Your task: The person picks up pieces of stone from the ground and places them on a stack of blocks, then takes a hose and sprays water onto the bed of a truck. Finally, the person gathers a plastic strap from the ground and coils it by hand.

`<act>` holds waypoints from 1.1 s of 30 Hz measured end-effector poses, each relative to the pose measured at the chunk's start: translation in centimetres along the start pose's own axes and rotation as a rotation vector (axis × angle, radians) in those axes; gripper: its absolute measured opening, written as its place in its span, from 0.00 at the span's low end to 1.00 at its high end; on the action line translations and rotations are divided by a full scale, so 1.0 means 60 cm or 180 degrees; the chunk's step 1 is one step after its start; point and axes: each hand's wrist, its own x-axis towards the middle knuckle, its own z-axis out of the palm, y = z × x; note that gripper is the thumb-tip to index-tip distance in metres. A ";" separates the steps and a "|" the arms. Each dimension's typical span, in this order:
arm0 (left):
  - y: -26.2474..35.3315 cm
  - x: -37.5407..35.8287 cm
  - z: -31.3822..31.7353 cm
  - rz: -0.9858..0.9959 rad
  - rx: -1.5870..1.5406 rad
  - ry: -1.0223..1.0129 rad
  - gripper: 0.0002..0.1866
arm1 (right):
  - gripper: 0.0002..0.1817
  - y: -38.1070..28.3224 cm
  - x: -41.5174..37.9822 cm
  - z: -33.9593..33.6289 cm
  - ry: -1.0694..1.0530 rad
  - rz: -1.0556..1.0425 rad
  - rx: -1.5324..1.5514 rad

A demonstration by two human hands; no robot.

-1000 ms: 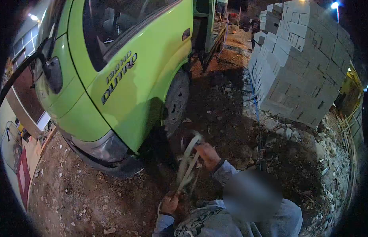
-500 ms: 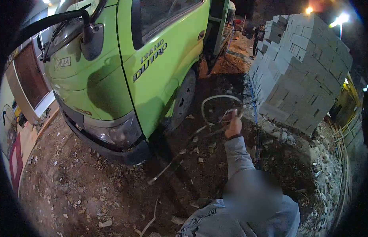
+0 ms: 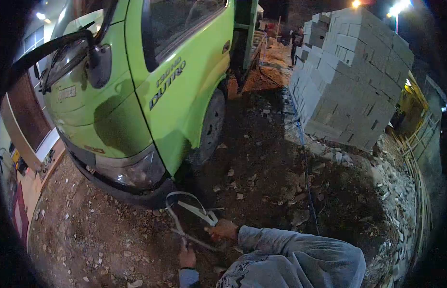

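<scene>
A pale, narrow strap (image 3: 174, 218) hangs in loose loops in front of me, low over the dirt near the truck's front corner. My right hand (image 3: 224, 229), in a grey sleeve, is closed on a folded part of it. Lower and to the left, my left hand (image 3: 187, 258) grips another stretch, its fingers wrapped round the strap. One end of the strap curves across between the two hands. The exact grip of the fingers is small and dim.
A green truck (image 3: 180, 101) stands on the left, its front wheel (image 3: 212, 126) turned toward me. On the right rises a tall stack of pale blocks (image 3: 343, 96). A dark hose or cable (image 3: 307, 177) runs along the rubble-strewn ground (image 3: 262, 192). Far back stands a person (image 3: 296, 45).
My right hand has come down and left from its raised, outstretched position, bringing the strap closer. My left hand has come into view, holding the strap too. The view has shifted slightly.
</scene>
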 end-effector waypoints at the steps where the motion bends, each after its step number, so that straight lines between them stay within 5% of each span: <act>1: 0.007 0.009 0.026 0.0236 0.0112 -0.0154 0.14 | 0.32 -0.005 -0.007 -0.005 0.0065 0.0104 0.0013; 4: 0.035 0.032 0.091 0.0536 0.0456 -0.1080 0.17 | 0.31 -0.002 -0.009 -0.034 0.0068 0.0493 -0.0018; 7: 0.129 0.038 0.092 0.0172 0.0900 -0.2300 0.21 | 0.28 0.039 0.013 -0.079 -0.0048 0.0616 0.0381; 9: 0.146 0.040 0.116 -0.0065 0.0568 -0.2375 0.21 | 0.25 0.048 -0.009 -0.098 0.0223 0.0123 0.1443; 11: 0.144 0.047 0.149 -0.0051 0.0324 -0.2493 0.21 | 0.23 0.117 0.059 -0.156 0.0642 0.0400 0.0721; 13: 0.122 0.062 0.180 0.0184 0.0192 -0.2670 0.21 | 0.19 0.102 0.066 -0.218 0.0819 0.0086 0.1215; 14: 0.126 0.063 0.180 0.0053 0.0207 -0.2608 0.23 | 0.18 0.059 0.037 -0.270 0.0832 -0.0367 0.2052; 16: 0.145 0.070 0.160 -0.0179 0.0226 -0.2477 0.28 | 0.11 0.029 0.050 -0.388 0.2216 -0.0715 0.2304; 17: 0.156 0.070 0.137 -0.0547 0.0457 -0.2528 0.30 | 0.09 0.057 0.086 -0.479 0.2388 -0.1979 0.3234; 19: 0.157 0.078 0.079 -0.1290 0.0916 -0.2610 0.34 | 0.14 0.026 0.045 -0.640 0.3542 -0.1328 0.1953; 21: 0.123 0.076 0.034 -0.1668 0.0932 -0.2448 0.33 | 0.16 0.028 0.013 -0.776 0.3853 -0.2214 0.2489; 22: 0.103 0.073 0.012 -0.1790 0.0909 -0.2270 0.33 | 0.16 0.018 -0.018 -0.801 0.3928 -0.1849 0.2232; 24: 0.070 0.077 -0.022 -0.2000 0.0867 -0.1910 0.33 | 0.12 0.034 -0.016 -0.834 0.3304 -0.2823 0.3070; 26: 0.048 0.088 -0.045 -0.2165 0.0869 -0.1595 0.32 | 0.11 0.046 -0.023 -0.814 0.3904 -0.1680 0.1297; 28: 0.034 0.101 -0.056 -0.2197 0.0867 -0.1325 0.32 | 0.16 0.060 -0.010 -0.735 0.3173 -0.1210 0.1701; 30: 0.032 0.118 -0.050 -0.2118 0.0866 -0.1121 0.31 | 0.14 -0.021 -0.021 -0.621 0.3415 -0.0482 0.1974; 33: 0.060 0.147 -0.013 -0.1794 0.0904 -0.0894 0.31 | 0.14 -0.012 0.027 -0.750 0.3382 -0.1614 0.1216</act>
